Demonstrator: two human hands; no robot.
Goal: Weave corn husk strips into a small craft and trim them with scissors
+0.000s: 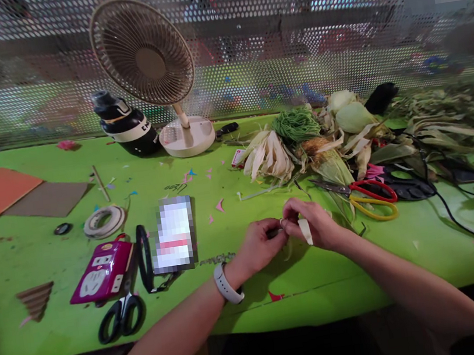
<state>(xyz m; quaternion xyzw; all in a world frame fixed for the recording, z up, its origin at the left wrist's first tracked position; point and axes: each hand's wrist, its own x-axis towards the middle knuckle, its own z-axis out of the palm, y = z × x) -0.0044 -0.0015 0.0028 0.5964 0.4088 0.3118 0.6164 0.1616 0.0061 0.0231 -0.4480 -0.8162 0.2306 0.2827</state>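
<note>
Left hand [259, 249] and right hand [315, 226] meet over surface [344, 283], right pinching pale strip [305, 232], left's hold can't tell; strip seems light, thin, soft, probably tears if yanked, best pinched near ends

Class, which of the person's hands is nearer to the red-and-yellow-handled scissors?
Right: the right hand is close to the scissors, just below and left of them in view; the left hand is farther left.
</note>
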